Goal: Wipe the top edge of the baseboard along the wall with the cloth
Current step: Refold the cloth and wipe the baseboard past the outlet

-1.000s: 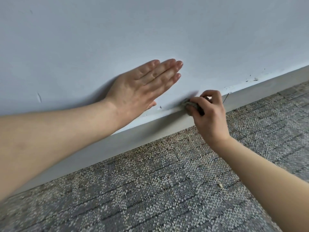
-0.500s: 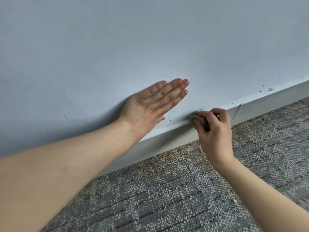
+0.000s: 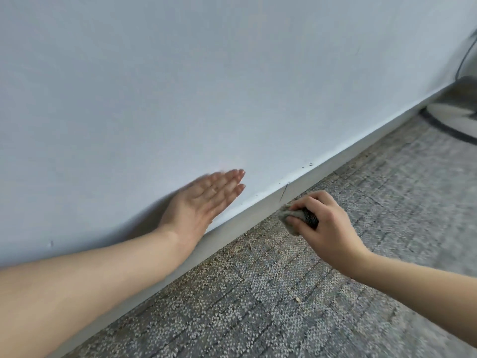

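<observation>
A plain pale wall (image 3: 232,73) fills the upper frame; speckled grey carpet tiles (image 3: 335,293) spread lower right, a round stand base (image 3: 454,117) at far right.

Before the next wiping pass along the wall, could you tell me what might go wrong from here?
The cloth in the right hand sits by the carpet, off the baseboard edge, so it may collect grit. Dark specks further along the edge could get smeared onto the wall.
</observation>
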